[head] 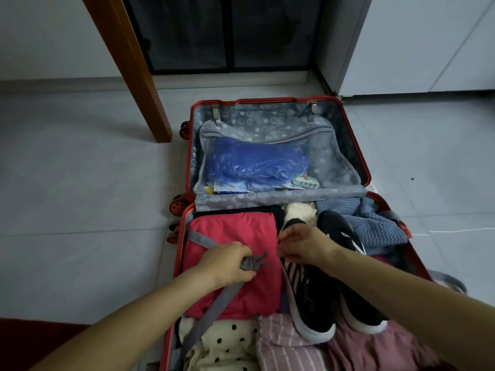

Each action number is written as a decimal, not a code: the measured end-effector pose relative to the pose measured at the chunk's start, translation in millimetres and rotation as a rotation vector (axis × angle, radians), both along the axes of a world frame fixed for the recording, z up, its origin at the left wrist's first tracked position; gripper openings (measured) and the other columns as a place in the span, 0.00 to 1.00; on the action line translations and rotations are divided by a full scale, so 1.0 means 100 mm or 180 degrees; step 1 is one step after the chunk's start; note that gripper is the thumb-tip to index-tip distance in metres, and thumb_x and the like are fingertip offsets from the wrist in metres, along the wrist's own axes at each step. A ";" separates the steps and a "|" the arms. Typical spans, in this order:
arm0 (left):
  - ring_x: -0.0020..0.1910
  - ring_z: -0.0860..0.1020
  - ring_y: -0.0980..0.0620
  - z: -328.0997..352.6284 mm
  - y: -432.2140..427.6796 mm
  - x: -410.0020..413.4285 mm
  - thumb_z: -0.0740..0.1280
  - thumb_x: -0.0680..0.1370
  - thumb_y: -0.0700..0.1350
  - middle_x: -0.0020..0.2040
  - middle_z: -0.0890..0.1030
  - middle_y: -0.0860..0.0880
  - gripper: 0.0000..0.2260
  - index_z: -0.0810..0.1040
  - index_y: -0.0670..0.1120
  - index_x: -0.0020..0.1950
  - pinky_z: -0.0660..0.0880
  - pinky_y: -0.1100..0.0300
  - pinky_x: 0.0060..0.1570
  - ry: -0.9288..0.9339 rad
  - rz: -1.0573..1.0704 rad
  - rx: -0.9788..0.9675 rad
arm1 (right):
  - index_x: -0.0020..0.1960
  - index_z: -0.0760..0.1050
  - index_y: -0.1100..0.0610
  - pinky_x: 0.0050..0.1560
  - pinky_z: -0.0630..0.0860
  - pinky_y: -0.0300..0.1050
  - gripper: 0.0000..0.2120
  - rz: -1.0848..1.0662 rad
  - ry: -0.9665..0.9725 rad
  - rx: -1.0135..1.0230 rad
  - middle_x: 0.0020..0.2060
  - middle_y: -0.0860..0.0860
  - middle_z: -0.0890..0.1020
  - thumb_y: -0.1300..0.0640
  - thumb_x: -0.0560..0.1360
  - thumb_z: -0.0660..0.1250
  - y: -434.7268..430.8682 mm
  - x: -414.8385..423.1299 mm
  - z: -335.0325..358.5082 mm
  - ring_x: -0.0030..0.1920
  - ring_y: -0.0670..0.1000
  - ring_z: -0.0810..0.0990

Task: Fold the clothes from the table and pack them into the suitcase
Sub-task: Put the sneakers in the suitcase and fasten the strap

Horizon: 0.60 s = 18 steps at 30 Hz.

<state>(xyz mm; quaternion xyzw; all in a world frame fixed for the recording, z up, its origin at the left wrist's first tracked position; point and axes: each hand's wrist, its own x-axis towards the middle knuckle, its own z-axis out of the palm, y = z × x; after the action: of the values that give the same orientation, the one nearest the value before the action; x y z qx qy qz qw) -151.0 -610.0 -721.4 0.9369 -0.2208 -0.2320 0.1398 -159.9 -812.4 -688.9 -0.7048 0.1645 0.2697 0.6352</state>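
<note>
Head view: left grip closed on the grey strap (pixel 214 306), clothes lying packed in the suitcase (pixel 267 99).
I see my left hand (pixel 227 262) curled round the strap at its buckle (pixel 253 262), over the folded red garment (pixel 241 228) in the suitcase's near half. My right hand (pixel 305 243) hovers by the black shoes (pixel 313 295), fingers bent; I cannot tell if it holds anything. My worry: tightening the strap drags and rumples that red fold, or the buckle slips free.
</note>
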 end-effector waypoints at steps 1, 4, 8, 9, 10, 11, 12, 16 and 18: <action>0.48 0.77 0.50 -0.03 -0.03 0.01 0.68 0.71 0.57 0.47 0.75 0.52 0.14 0.77 0.51 0.50 0.74 0.55 0.45 0.0017 0.0000 0.0060 | 0.43 0.71 0.59 0.32 0.77 0.37 0.10 -0.0055 -0.0052 -0.0097 0.36 0.56 0.78 0.72 0.74 0.65 -0.17 0.01 0.03 0.32 0.48 0.79; 0.50 0.78 0.48 -0.13 -0.12 0.02 0.68 0.70 0.58 0.50 0.74 0.52 0.15 0.76 0.52 0.53 0.74 0.55 0.47 0.0065 -0.0028 0.0292 | 0.43 0.73 0.60 0.33 0.78 0.37 0.08 -0.0402 -0.0267 -0.0359 0.35 0.56 0.79 0.72 0.74 0.65 -0.75 -0.03 0.11 0.30 0.45 0.81; 0.53 0.77 0.48 -0.16 -0.28 0.05 0.69 0.70 0.60 0.54 0.73 0.51 0.19 0.74 0.51 0.56 0.73 0.55 0.48 0.0065 -0.0132 0.0471 | 0.43 0.74 0.60 0.33 0.79 0.38 0.07 -0.1069 -0.0419 -0.0686 0.36 0.59 0.79 0.71 0.74 0.66 -1.56 -0.34 0.09 0.29 0.46 0.80; 0.54 0.77 0.48 -0.13 -0.35 0.07 0.68 0.71 0.60 0.54 0.73 0.51 0.20 0.73 0.51 0.57 0.72 0.55 0.48 0.0022 -0.0193 0.0501 | 0.43 0.74 0.61 0.32 0.78 0.38 0.07 -0.1307 -0.0401 -0.0700 0.36 0.59 0.79 0.71 0.74 0.66 -1.76 -0.43 0.07 0.29 0.46 0.80; 0.54 0.77 0.48 -0.10 -0.45 0.10 0.68 0.71 0.61 0.55 0.72 0.52 0.21 0.72 0.51 0.58 0.71 0.56 0.47 -0.0055 -0.0285 0.0507 | 0.44 0.74 0.61 0.32 0.79 0.39 0.07 -0.1522 -0.0386 -0.0703 0.37 0.59 0.79 0.71 0.74 0.65 -1.95 -0.52 0.04 0.29 0.46 0.81; 0.55 0.76 0.48 -0.04 -0.57 0.14 0.67 0.72 0.61 0.56 0.72 0.52 0.21 0.71 0.51 0.60 0.71 0.56 0.48 -0.0127 -0.0381 0.0477 | 0.44 0.75 0.61 0.33 0.78 0.41 0.06 -0.1711 -0.0363 -0.0756 0.37 0.60 0.79 0.71 0.74 0.65 -2.15 -0.60 0.00 0.31 0.49 0.81; 0.56 0.76 0.49 0.01 -0.73 0.18 0.66 0.73 0.60 0.58 0.72 0.52 0.22 0.70 0.52 0.62 0.71 0.56 0.49 -0.0182 -0.0466 0.0387 | 0.45 0.75 0.61 0.35 0.77 0.42 0.06 -0.1873 -0.0326 -0.0842 0.38 0.60 0.80 0.70 0.74 0.65 -2.32 -0.67 -0.05 0.33 0.51 0.81; 0.59 0.75 0.50 0.16 -1.49 0.27 0.65 0.74 0.58 0.63 0.71 0.52 0.22 0.68 0.53 0.66 0.73 0.55 0.55 -0.0272 -0.0678 -0.0114 | 0.46 0.78 0.61 0.35 0.72 0.40 0.05 -0.2288 -0.0067 -0.1238 0.37 0.57 0.81 0.69 0.73 0.66 -2.85 -0.81 -0.40 0.34 0.51 0.79; 0.61 0.74 0.50 0.19 -1.87 0.23 0.65 0.75 0.57 0.64 0.70 0.52 0.22 0.68 0.52 0.67 0.71 0.55 0.58 -0.0338 -0.0692 -0.0310 | 0.46 0.79 0.62 0.36 0.71 0.41 0.04 -0.2220 0.0195 -0.1429 0.37 0.57 0.80 0.65 0.74 0.65 -2.97 -0.81 -0.64 0.37 0.54 0.78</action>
<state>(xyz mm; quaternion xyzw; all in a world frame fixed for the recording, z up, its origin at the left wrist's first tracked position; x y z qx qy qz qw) -128.2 -797.2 -702.7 0.9106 -0.3392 -0.1848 0.1473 -241.3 -1109.2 -753.3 -0.7195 0.4669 0.0167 0.5138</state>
